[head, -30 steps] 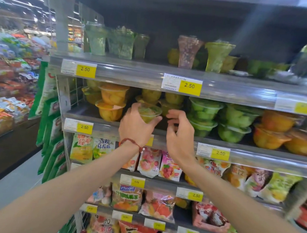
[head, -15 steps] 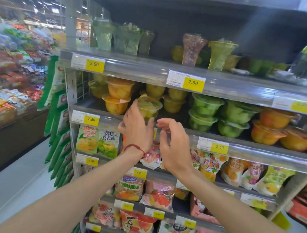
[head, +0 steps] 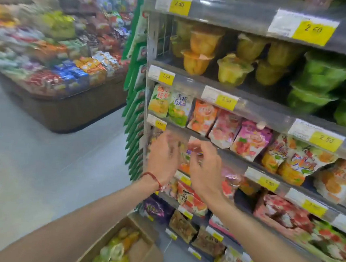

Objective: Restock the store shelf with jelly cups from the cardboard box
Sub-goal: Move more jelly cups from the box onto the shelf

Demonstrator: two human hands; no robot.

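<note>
Left grip (head: 163, 159) and right grip (head: 204, 172) are hovering side by side, fingers loosely curled, holding nothing; both motion-blurred. Jelly cups (head: 234, 70) are sitting on the shelf (head: 260, 111) above both grips. The cardboard box (head: 141, 252) is lying below them, holding more.

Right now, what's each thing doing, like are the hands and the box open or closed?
Left hand, open, holding nothing.
Right hand, open, holding nothing.
Cardboard box, flaps open, jelly cups inside.
Yellow-green jelly cup, upright on the shelf.
Orange jelly cups, stacked two high.
</note>
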